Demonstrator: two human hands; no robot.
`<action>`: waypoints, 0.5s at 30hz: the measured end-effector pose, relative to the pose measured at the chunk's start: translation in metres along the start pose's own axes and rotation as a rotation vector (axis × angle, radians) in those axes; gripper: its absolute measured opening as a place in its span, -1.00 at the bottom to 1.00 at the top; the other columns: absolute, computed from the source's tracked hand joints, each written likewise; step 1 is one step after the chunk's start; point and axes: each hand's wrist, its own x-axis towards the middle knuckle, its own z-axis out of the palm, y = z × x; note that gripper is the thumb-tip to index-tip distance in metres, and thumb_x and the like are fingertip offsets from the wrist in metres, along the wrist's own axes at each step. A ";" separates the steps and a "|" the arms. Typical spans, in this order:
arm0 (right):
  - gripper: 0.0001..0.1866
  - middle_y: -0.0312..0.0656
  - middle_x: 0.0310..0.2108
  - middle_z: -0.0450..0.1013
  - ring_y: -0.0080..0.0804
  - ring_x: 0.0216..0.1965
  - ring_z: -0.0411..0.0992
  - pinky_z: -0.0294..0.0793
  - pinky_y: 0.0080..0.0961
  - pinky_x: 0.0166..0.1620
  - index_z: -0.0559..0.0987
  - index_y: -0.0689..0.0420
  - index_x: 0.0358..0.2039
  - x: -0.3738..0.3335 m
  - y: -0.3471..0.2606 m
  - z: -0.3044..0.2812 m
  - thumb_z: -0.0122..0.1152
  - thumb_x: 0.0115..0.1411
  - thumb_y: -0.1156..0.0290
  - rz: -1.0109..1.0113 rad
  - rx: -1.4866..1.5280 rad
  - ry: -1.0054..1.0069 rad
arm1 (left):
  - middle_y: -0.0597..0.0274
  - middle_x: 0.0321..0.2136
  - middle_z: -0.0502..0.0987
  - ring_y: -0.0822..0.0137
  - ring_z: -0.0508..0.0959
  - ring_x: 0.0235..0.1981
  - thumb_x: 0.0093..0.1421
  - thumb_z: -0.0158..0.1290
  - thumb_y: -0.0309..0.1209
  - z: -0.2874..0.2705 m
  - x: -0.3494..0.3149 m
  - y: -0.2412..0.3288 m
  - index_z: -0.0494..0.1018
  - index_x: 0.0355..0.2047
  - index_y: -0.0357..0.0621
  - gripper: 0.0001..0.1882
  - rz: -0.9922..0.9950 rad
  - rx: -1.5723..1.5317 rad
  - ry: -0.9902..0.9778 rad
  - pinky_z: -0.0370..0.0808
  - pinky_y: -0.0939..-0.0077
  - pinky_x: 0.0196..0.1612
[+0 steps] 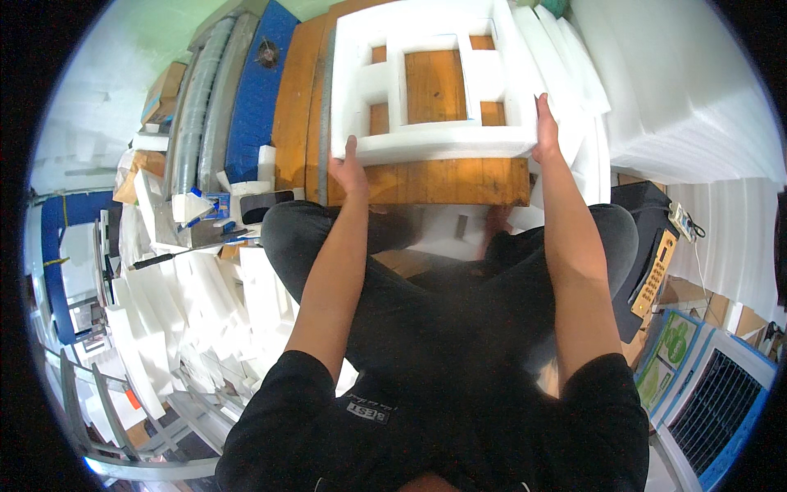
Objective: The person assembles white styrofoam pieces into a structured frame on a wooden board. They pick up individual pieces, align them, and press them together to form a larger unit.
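A thick white foam frame [443,145] lies on the wooden table [447,182]. It has a large square opening in its middle and smaller openings at the corners, through which the wood shows. My left hand [351,170] grips its near left corner, thumb up along the outer face. At the near right corner my right hand [546,131] presses against the side, with its thumb pointing up. The fingers of both hands are partly hidden by the foam.
White foam sheets [574,57] lean right of the frame. Left are a blue board [258,98], a plastic-wrapped roll [201,107], a dark phone [266,202] and blue-handled tools [197,209]. Foam pieces [176,312] pile lower left. A black speaker-like box [639,201] and an air cooler [713,402] stand right.
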 end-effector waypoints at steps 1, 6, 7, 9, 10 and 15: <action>-0.19 -0.05 0.35 0.25 -0.20 0.33 0.23 0.17 -0.32 0.35 0.26 0.22 0.38 0.006 0.003 -0.005 -0.15 0.41 -0.22 -0.011 -0.002 -0.004 | 0.16 -0.11 0.61 0.37 0.54 -0.15 0.24 0.25 -0.39 0.002 -0.001 0.000 0.51 0.00 -0.35 -0.62 0.001 -0.002 0.001 0.46 0.43 -0.04; -0.21 -0.06 0.36 0.24 -0.21 0.33 0.22 0.17 -0.33 0.35 0.27 0.21 0.38 0.005 0.003 -0.003 -0.19 0.43 -0.22 -0.007 0.005 -0.029 | 0.15 -0.13 0.62 0.37 0.54 -0.15 0.24 0.25 -0.38 0.001 -0.001 0.000 0.53 -0.04 -0.38 -0.64 0.003 0.019 0.018 0.46 0.42 -0.04; -0.21 -0.06 0.36 0.24 -0.22 0.33 0.22 0.17 -0.33 0.35 0.26 0.21 0.38 0.004 0.004 -0.003 -0.20 0.43 -0.21 -0.010 0.001 -0.033 | 0.14 -0.14 0.62 0.36 0.54 -0.15 0.24 0.25 -0.37 0.001 -0.001 0.000 0.53 -0.05 -0.38 -0.64 0.015 0.032 0.015 0.46 0.42 -0.05; -0.21 -0.07 0.36 0.24 -0.22 0.33 0.23 0.17 -0.34 0.35 0.25 0.22 0.39 0.004 0.004 -0.002 -0.22 0.44 -0.21 -0.018 -0.004 -0.043 | 0.12 -0.14 0.62 0.35 0.54 -0.15 0.24 0.25 -0.35 -0.001 0.000 -0.002 0.53 -0.06 -0.38 -0.64 0.040 0.056 0.007 0.46 0.41 -0.05; -0.21 -0.07 0.35 0.25 -0.22 0.33 0.23 0.18 -0.34 0.35 0.25 0.22 0.39 0.004 0.003 -0.003 -0.22 0.44 -0.20 -0.019 -0.010 -0.044 | 0.12 -0.14 0.62 0.35 0.54 -0.15 0.24 0.25 -0.35 -0.002 0.002 -0.004 0.53 -0.06 -0.38 -0.63 0.034 0.058 0.007 0.46 0.41 -0.05; -0.22 -0.09 0.34 0.27 -0.23 0.32 0.25 0.20 -0.34 0.34 0.27 0.22 0.37 -0.003 -0.002 0.002 -0.22 0.44 -0.20 0.006 0.038 -0.034 | 0.10 -0.15 0.62 0.34 0.55 -0.16 0.25 0.25 -0.31 -0.002 0.002 -0.005 0.52 -0.05 -0.37 -0.61 0.031 0.110 0.014 0.45 0.38 -0.05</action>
